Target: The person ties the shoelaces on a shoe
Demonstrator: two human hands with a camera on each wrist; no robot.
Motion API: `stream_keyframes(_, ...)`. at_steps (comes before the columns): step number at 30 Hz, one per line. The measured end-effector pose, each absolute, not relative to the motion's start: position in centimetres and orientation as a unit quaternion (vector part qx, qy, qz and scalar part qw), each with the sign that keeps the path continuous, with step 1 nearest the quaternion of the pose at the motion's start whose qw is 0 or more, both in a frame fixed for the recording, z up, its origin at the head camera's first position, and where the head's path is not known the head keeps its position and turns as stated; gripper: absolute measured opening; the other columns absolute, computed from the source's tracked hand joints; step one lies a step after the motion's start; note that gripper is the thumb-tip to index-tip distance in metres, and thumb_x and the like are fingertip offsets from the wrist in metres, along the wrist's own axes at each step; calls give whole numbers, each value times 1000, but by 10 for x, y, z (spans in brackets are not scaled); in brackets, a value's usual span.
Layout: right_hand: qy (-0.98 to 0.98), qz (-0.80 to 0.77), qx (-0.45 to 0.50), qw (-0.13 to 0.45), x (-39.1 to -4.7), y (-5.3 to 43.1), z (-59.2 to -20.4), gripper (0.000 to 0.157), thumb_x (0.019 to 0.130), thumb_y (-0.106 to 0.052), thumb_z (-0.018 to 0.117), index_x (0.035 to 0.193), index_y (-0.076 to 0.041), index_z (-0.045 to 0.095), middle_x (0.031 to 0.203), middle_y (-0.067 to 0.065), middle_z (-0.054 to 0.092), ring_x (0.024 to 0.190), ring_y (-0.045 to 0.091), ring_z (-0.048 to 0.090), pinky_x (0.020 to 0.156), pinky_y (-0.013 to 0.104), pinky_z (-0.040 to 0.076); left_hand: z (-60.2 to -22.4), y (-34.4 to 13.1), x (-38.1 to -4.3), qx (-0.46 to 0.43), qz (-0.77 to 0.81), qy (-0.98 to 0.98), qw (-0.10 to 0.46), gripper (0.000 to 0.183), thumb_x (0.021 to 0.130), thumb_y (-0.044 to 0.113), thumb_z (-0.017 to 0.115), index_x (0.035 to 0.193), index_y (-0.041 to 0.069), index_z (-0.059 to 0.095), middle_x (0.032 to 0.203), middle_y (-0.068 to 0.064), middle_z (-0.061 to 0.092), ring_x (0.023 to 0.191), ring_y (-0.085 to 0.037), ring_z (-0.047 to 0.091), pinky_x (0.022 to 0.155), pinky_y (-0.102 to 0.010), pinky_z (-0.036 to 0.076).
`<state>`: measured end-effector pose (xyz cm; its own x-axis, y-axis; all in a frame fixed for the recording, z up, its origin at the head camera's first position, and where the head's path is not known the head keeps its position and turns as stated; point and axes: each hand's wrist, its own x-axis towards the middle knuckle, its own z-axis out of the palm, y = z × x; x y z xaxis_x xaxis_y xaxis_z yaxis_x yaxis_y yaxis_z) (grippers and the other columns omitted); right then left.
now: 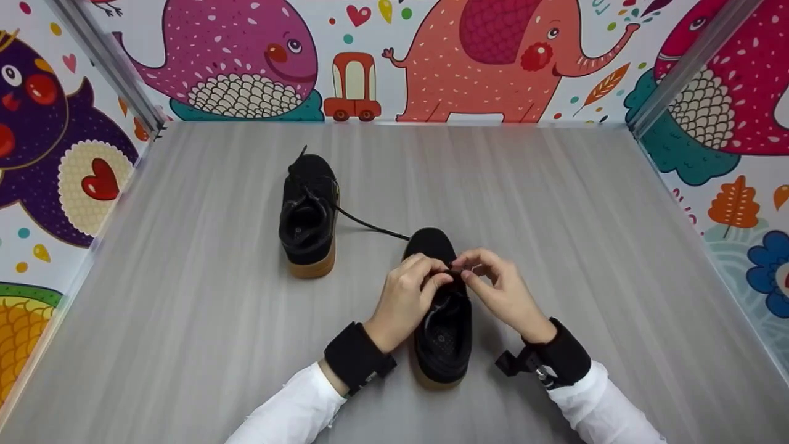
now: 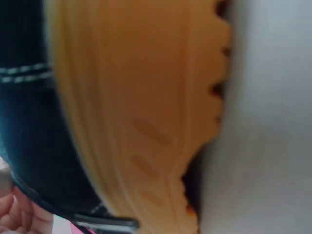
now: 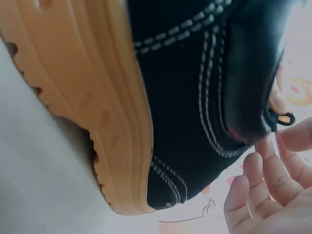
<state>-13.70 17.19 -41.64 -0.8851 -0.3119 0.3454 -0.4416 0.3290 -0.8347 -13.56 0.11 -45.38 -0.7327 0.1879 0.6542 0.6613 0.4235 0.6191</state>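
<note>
A black shoe (image 1: 445, 364) with a tan sole (image 3: 122, 107) stands on the floor between both hands, its toe pointing away. My left hand (image 1: 404, 296) pinches the shoelace over the lacing from the left side. From the right, my right hand (image 1: 502, 293) pinches the shoelace at the same spot, thumb and index finger close to the left fingertips. A small loop of the shoelace (image 3: 285, 118) shows by the right thumb in the right wrist view. The left wrist view has a lace end (image 2: 107, 224) along the shoe's side. The fingers partly hide the lacing.
A second black shoe (image 1: 308, 216) with a tan sole stands farther off to the left. One black lace (image 1: 373, 227) spans the gap between the two shoes. Printed panels with cartoon animals (image 1: 481, 61) border the grey wood-look surface (image 1: 555, 185) at the back and sides.
</note>
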Motion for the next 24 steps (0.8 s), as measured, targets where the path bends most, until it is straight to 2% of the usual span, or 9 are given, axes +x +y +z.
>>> stream_keyframes(4, -817, 522, 242, 30, -146, 183, -434, 12, 85, 7, 62, 94, 1, 67, 92, 12, 67, 82, 5, 57, 68, 23, 48, -455, 1, -135, -285, -434, -803, 293, 11, 88, 17, 65, 89, 6, 64, 84, -2, 62, 80, -11, 57, 71, -20, 48)
stream_keyframes(10, -797, 537, 273, -30, -151, 191, -443, 14, 89, -1, 63, 102, -1, 68, 102, 11, 63, 89, 10, 57, 71, 22, 49, -454, 1, -136, -316, -373, -806, 334, 10, 89, 14, 64, 90, 4, 63, 84, -3, 61, 79, -13, 56, 76, -22, 47)
stream_keyframes(17, -786, 541, 296, -39, -154, 191, -444, 17, 88, -3, 64, 104, -1, 68, 103, 8, 62, 87, 9, 56, 72, 23, 49, -453, 1, -137, -321, -360, -807, 341, 9, 88, 12, 65, 90, 4, 63, 85, -4, 61, 78, -14, 56, 73, -22, 47)
stream_keyframes(24, -802, 530, 276, -14, -152, 187, -443, 12, 81, 4, 68, 91, -1, 68, 96, 7, 64, 86, 5, 55, 68, 22, 46, -455, 3, -137, -315, -401, -796, 327, 8, 87, 12, 67, 89, 5, 65, 84, -3, 62, 79, -11, 58, 73, -19, 48)
